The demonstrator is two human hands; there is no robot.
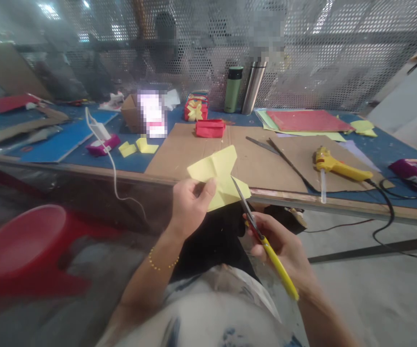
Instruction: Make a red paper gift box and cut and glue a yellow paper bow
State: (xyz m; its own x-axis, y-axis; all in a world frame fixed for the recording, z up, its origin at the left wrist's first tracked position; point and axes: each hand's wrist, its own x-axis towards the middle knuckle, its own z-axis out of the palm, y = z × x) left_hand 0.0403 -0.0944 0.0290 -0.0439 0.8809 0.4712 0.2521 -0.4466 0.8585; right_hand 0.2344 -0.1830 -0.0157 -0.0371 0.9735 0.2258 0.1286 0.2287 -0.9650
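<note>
My left hand (192,202) pinches a creased sheet of yellow paper (217,168) between thumb and fingers, above the table's front edge. A notch is cut into the sheet's right side. My right hand (279,241) grips a pair of scissors (280,270) with yellow handles. Their blades point up and left, with the tips at the notch in the paper. Folded yellow paper pieces (146,146) lie on the table to the left. Behind the sheet sit a small red paper box (210,128) and a red paper piece with a yellow flower (195,110).
A cardboard sheet (175,144) covers the table's middle. On the right are a yellow glue gun (342,168) with a trailing cord, a utensil-like grey blade (261,144) and red paper (309,120). Two flasks (233,91) stand behind. A red stool (24,241) is at left.
</note>
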